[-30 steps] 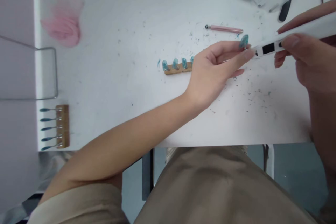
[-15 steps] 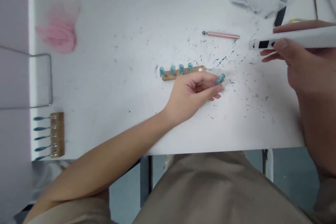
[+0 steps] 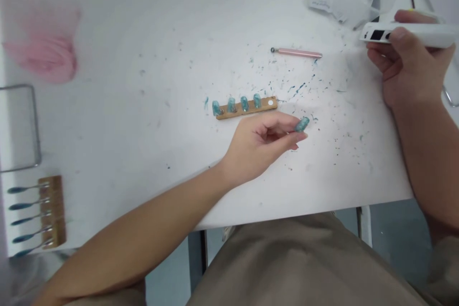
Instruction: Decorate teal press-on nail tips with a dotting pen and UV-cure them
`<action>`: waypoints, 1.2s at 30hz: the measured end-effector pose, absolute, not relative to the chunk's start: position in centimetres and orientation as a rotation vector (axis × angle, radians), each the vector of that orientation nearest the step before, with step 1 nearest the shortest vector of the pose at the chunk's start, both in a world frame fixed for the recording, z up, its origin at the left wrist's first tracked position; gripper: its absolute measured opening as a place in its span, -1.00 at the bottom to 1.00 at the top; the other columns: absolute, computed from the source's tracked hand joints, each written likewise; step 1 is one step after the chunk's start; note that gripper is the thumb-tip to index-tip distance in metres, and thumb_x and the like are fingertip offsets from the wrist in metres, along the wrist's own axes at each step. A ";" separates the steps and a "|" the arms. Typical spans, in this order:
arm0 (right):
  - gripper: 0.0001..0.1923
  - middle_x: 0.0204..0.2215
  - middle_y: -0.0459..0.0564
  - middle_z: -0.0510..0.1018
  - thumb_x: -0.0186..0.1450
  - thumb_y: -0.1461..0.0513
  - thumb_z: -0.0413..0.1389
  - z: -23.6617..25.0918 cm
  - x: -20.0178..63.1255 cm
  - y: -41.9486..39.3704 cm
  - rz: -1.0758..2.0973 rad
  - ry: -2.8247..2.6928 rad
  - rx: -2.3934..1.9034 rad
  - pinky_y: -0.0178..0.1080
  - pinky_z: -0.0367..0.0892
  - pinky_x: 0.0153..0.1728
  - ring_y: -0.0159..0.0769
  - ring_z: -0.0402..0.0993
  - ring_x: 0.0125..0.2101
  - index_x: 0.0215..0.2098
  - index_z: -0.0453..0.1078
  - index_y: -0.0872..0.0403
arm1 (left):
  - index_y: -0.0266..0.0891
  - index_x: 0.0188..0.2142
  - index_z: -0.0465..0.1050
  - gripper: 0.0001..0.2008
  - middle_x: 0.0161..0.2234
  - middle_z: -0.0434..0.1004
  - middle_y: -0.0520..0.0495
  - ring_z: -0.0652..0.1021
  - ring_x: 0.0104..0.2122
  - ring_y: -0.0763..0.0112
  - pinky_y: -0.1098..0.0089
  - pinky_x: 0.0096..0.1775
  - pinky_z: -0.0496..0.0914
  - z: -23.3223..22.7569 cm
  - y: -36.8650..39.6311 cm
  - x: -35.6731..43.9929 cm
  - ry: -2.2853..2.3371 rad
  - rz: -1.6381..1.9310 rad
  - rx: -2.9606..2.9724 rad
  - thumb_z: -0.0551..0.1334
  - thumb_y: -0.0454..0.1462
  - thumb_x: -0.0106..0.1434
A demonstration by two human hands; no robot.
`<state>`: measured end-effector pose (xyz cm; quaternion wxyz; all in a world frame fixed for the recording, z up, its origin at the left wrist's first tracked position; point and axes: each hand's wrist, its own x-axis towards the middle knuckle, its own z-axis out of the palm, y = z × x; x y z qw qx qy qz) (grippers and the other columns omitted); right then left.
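white table (image 3: 143, 33) bears wooden nail strip (image 3: 247, 107), pink tool (image 3: 299, 52), teal flecks.

My left hand (image 3: 263, 146) pinches a teal fake nail (image 3: 301, 124) at center, wooden strip (image 3: 247, 107) with four more nails just at its 11 o'clock. My right hand (image 3: 407, 69) grips a white pen tool (image 3: 405, 35) at 2 o'clock. Pink stick (image 3: 297, 52) lies at 12 on the white table (image 3: 143, 105).

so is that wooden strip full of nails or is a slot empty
One slot is empty. The wooden strip carries four teal nail tips, its right end bare with a white spot; the left hand pinches a fifth tip.
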<state>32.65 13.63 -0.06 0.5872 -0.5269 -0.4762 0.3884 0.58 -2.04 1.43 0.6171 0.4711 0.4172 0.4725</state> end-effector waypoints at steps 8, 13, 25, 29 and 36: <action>-0.66 0.02 -0.03 0.71 0.21 0.18 0.59 1.0 32.9 12.8 0.801 -1.133 -1.248 0.09 0.79 0.16 -0.22 0.79 -0.14 -0.07 0.73 -0.01 | -0.15 -0.21 0.79 -0.93 -0.26 0.83 0.01 0.76 -0.38 0.53 0.58 -0.26 0.74 1.3 -2.5 0.4 0.929 1.066 1.140 0.57 -0.32 0.31; -0.58 -0.01 -0.08 0.71 0.18 0.12 0.59 1.0 33.6 12.3 0.788 -1.147 -1.282 0.11 0.78 0.21 -0.20 0.79 -0.07 0.00 0.77 -0.07 | -0.13 -0.23 0.80 -0.95 -0.32 0.80 0.02 0.75 -0.38 0.54 0.63 -0.30 0.69 1.6 -2.6 0.2 0.944 1.051 1.145 0.58 -0.31 0.32; -0.70 0.08 0.00 0.74 0.25 0.14 0.56 1.6 33.6 11.3 0.709 -1.291 -1.299 0.14 0.79 0.20 -0.17 0.80 0.02 -0.06 0.79 0.00 | -0.15 -0.23 0.81 -0.95 -0.35 0.80 -0.02 0.71 -0.42 0.51 0.59 -0.37 0.65 2.0 -2.4 0.2 0.983 1.050 1.168 0.58 -0.31 0.31; -0.65 0.04 -0.09 0.76 0.11 0.12 0.66 1.3 34.1 11.8 0.714 -1.232 -1.244 0.08 0.82 0.08 -0.21 0.78 -0.04 -0.17 0.78 -0.09 | -0.15 -0.24 0.81 -0.96 -0.36 0.80 -0.04 0.71 -0.42 0.46 0.53 -0.39 0.65 2.0 -2.4 0.1 1.002 1.024 1.185 0.58 -0.28 0.32; -0.54 -0.03 -0.17 0.77 0.03 0.05 0.72 1.1 34.4 12.0 0.720 -1.303 -1.093 -0.02 0.82 -0.08 -0.26 0.77 -0.12 -0.19 0.74 -0.09 | -0.16 -0.25 0.80 -0.94 -0.35 0.81 -0.03 0.70 -0.44 0.48 0.53 -0.38 0.66 2.0 -2.4 0.2 1.028 1.038 1.184 0.59 -0.29 0.29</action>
